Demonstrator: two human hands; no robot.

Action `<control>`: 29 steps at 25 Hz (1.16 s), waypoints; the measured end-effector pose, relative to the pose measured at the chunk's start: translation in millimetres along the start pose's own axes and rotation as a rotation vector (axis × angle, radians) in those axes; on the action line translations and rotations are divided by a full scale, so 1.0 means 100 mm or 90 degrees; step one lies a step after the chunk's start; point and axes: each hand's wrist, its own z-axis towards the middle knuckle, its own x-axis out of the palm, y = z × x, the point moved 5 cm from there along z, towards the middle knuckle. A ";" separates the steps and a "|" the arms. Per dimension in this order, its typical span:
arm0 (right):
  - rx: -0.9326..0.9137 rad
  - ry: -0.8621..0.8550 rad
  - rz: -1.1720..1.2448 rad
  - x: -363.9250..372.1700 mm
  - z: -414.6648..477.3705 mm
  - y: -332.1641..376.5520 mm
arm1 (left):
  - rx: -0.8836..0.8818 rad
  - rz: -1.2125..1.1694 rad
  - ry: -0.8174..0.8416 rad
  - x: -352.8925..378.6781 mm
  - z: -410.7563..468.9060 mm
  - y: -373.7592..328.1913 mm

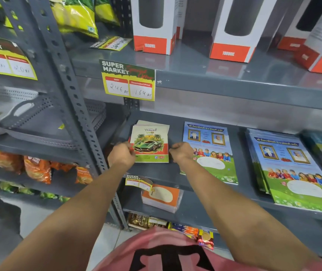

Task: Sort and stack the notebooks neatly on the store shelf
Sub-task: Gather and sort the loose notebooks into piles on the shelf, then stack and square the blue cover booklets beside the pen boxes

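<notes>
Green car-cover notebook stack [150, 142] on the grey shelf [156, 173]: my left hand [121, 155] and right hand [181, 152] pinch its side edges, arms stretched forward, knuckles up.

We see white-and-red bottle boxes [152, 26] along the upper shelf [234, 75], a yellow price tag [128, 81] on its front edge, grey baskets [39, 122] and orange snack packets [37, 171] at left.
</notes>
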 end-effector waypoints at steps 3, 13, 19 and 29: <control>0.013 -0.060 -0.029 -0.36 0.09 -0.16 | 0.063 -0.014 -0.017 0.07 -0.05 -0.42; 0.176 -0.090 -0.271 -1.58 0.08 -1.13 | 0.146 0.043 0.264 1.00 -0.56 -1.58; 0.158 -0.020 -0.217 -1.55 0.00 -1.33 | -0.048 -0.075 0.282 1.18 -0.56 -1.50; 0.195 -0.057 0.112 -1.69 0.19 -1.36 | -0.228 -0.618 0.272 1.24 -0.52 -1.45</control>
